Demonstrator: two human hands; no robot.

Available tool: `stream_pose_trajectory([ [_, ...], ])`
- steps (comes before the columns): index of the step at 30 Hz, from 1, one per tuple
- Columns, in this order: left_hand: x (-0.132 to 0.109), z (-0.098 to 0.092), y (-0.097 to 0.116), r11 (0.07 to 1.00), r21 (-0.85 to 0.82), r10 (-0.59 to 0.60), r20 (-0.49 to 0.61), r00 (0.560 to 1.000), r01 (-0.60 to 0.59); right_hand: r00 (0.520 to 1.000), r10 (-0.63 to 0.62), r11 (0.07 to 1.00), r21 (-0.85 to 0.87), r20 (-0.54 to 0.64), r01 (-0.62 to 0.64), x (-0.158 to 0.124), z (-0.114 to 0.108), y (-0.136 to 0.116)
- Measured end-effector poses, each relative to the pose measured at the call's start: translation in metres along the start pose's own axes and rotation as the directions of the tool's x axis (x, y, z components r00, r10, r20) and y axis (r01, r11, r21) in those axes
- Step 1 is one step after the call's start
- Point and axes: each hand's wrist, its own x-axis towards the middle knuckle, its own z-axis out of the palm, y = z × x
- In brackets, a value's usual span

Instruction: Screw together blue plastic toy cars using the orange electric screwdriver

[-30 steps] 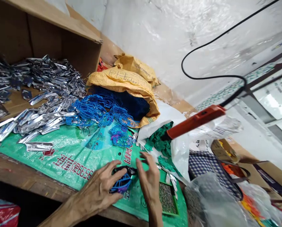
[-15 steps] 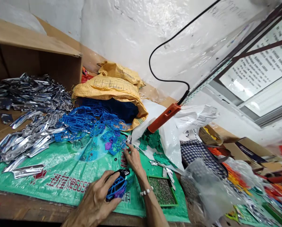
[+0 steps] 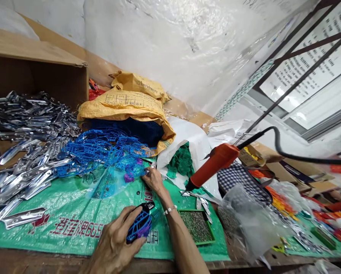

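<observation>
My left hand (image 3: 116, 239) is wrapped around a rounded assembly of blue openwork, black and purple plastic parts (image 3: 139, 225), holding it low over the green sack sheet. My right hand (image 3: 155, 180), with a beaded bracelet at the wrist, reaches forward to the edge of the loose blue and purple pieces. Its fingertips are pressed together beside a small silver metal part (image 3: 153, 164); whatever lies between them is too small to make out. An orange electric screwdriver (image 3: 213, 165) hangs tilted to the right of this hand, tip down.
Shiny metal plates (image 3: 30, 163) spill from a cardboard box (image 3: 36, 47) on the left. A yellow woven sack (image 3: 125, 102) holds blue frames (image 3: 102, 148). Green pieces (image 3: 182, 161) lie in a white bag. A green tray (image 3: 197, 227) contains many small screws.
The orange screwdriver has swung right and toward me, its cable now trailing right. My right hand has moved slightly forward and left. The left hand keeps its hold; the view has shifted a little.
</observation>
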Motion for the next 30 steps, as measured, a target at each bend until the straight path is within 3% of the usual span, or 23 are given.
stream_pose_trajectory([
  [9,0.008,-0.015,0.009,0.993,-0.058,-0.102,0.000,0.995,0.101,0.992,-0.020,0.999,0.028,0.128,0.016,-0.069,-0.013,0.027],
  [12,0.012,-0.020,0.014,0.990,-0.101,-0.100,0.023,0.995,0.102,0.995,0.036,0.999,0.001,0.095,-0.037,-0.092,-0.014,0.035],
  [16,0.012,-0.023,0.009,0.989,-0.049,-0.143,-0.100,0.985,0.139,0.996,0.083,0.995,-0.065,0.020,-0.081,-0.111,-0.011,0.035],
  [20,0.013,-0.023,0.005,0.991,0.013,-0.130,-0.194,0.972,0.135,0.995,0.102,0.986,-0.133,-0.023,-0.104,-0.119,-0.001,0.027],
  [23,0.015,-0.021,0.007,0.993,-0.016,-0.118,-0.202,0.972,0.117,0.988,0.145,0.977,-0.148,-0.050,-0.151,-0.116,0.008,0.026],
  [30,0.014,-0.017,0.008,0.995,-0.049,-0.092,-0.190,0.977,0.084,0.982,0.160,0.987,0.016,-0.102,-0.160,-0.108,0.011,0.044],
])
